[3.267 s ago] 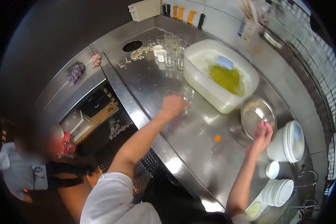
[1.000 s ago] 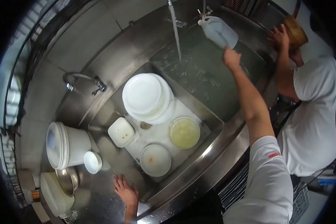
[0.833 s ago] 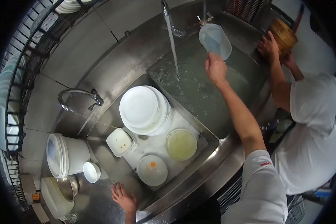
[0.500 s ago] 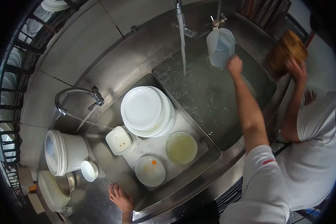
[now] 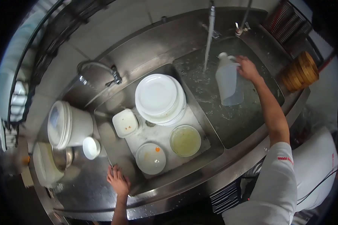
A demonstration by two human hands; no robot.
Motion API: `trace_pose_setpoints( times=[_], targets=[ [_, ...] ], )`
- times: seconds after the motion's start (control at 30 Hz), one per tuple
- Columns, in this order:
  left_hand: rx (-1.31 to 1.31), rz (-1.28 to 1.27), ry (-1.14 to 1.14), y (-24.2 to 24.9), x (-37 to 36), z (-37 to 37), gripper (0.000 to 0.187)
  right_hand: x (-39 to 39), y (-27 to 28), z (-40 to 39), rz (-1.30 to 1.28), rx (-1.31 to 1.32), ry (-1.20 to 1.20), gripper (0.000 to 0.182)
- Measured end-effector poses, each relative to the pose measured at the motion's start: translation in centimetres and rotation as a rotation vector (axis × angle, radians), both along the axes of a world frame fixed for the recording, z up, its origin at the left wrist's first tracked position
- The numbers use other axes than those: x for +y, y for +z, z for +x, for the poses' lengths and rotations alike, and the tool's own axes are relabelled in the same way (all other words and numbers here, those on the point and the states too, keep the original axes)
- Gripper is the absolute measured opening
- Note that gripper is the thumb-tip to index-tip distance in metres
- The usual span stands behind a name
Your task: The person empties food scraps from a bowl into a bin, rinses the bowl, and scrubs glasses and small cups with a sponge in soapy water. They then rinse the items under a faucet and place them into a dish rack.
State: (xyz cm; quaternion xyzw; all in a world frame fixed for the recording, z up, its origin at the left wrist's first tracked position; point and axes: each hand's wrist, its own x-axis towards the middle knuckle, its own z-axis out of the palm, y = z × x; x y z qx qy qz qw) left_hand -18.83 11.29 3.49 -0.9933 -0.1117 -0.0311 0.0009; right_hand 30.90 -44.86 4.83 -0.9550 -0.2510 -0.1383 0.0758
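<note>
My right hand (image 5: 247, 68) grips the handle of a translucent plastic jug (image 5: 228, 80), held mouth-down over the water-filled right sink basin (image 5: 229, 112). Water runs from the tap (image 5: 210, 22) just left of the jug. My left hand (image 5: 117, 180) rests flat, fingers spread, on the steel counter at the front-left corner of the left sink basin (image 5: 112, 146). That basin holds a stack of white plates (image 5: 158, 96), a square dish (image 5: 125, 123), a small plate with orange bits (image 5: 150, 158) and a bowl of yellowish liquid (image 5: 185, 140).
On the counter to the left stand a stack of white bowls on its side (image 5: 65, 125), a small white cup (image 5: 90, 147) and a metal bowl (image 5: 62, 158). A second tap (image 5: 101, 69) curves over the left basin. Bamboo steamers (image 5: 300, 73) sit at right, with another person's white sleeve (image 5: 319, 165) below.
Over 3 seconds my view swung from a counter with glasses to the sinks. In the last second my right hand brought the jug down and leftward beside the water stream; the person at right drew back.
</note>
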Motion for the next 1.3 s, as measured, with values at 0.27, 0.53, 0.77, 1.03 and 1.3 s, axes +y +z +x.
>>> trace_pose_setpoints(
  times=[0.27,0.53,0.77,1.03,1.3],
  targets=[
    [-0.011,0.008,0.048,0.9,0.8,-0.5,0.045,-4.0,2.8,-3.6,-0.612,-0.344,-0.155,0.03],
    [-0.071,-0.034,0.078,0.7,1.1,-2.0,0.039,-9.5,-7.8,2.5,0.441,0.897,-0.286,0.034],
    [-0.073,-0.067,0.074,0.7,1.7,-2.7,0.036,-6.6,-2.2,-4.2,0.995,0.682,-0.462,0.036],
    [-0.082,-0.098,0.063,0.6,1.7,-2.9,0.034,3.7,6.7,-9.4,1.314,1.067,-0.33,0.054],
    [-0.308,-0.236,0.118,-0.2,1.8,-3.1,0.052,21.6,10.7,-21.3,1.406,1.248,-0.086,0.031]
  ],
)
